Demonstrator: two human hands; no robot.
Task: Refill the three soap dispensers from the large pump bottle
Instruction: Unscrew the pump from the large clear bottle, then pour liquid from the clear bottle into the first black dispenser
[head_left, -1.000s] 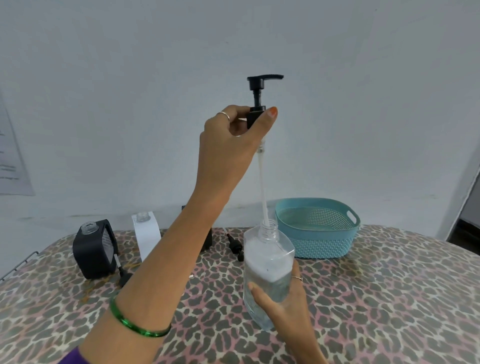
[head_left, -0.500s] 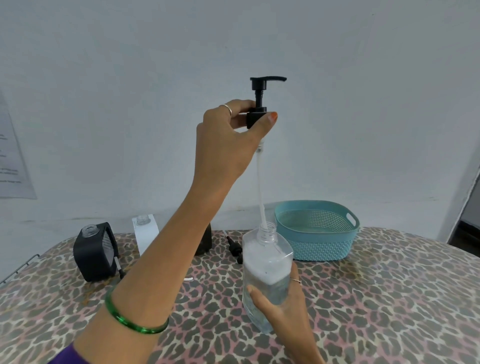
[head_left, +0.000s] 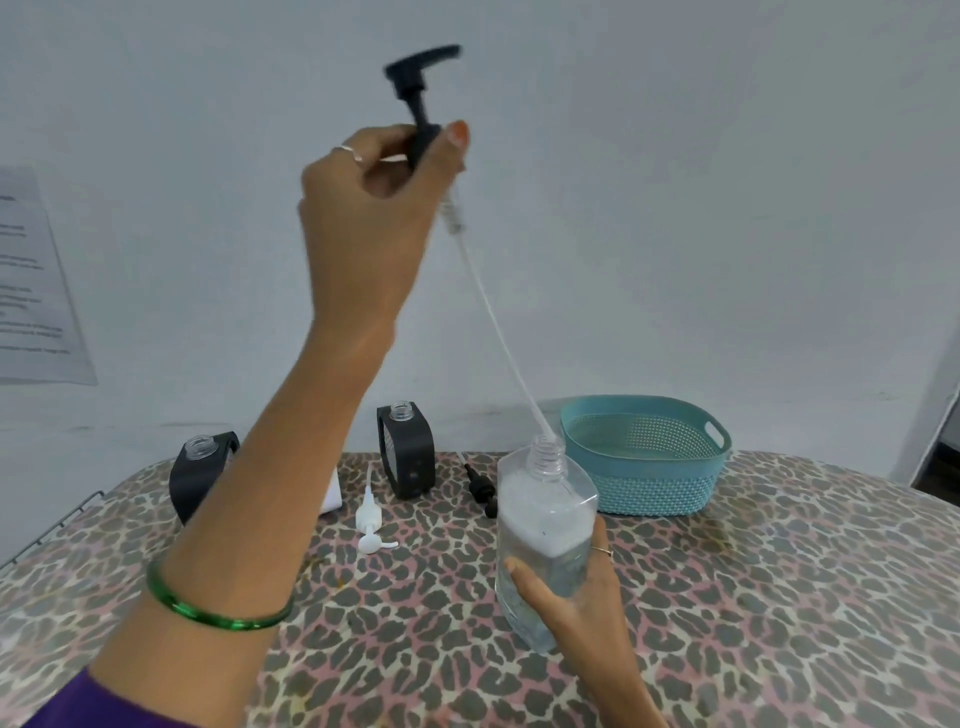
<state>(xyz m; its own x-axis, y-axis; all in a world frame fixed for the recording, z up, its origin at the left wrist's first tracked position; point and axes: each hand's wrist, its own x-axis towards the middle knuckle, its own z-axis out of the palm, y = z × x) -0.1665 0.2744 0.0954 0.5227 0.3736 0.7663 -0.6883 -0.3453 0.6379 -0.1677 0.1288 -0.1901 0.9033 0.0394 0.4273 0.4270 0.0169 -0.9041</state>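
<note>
My left hand (head_left: 363, 208) pinched the black pump head (head_left: 421, 98) high so its dip tube (head_left: 498, 332) cleared the neck; my right hand (head_left: 566, 587) gripped the large pump bottle (head_left: 540, 525) mid-table for steadiness. Open dispensers (head_left: 408, 449) waited near the far edge.

I see the large bottle (head_left: 543, 530) held over the surface (head_left: 779, 597), its pump (head_left: 423, 109) raised up left, tube end in the neck. Behind it to the right sits a basket (head_left: 644, 457). Behind left stand two dispensers (head_left: 200, 475) (head_left: 408, 449), with loose pumps (head_left: 371, 519) (head_left: 480, 486) lying between them and the bottle.
</note>
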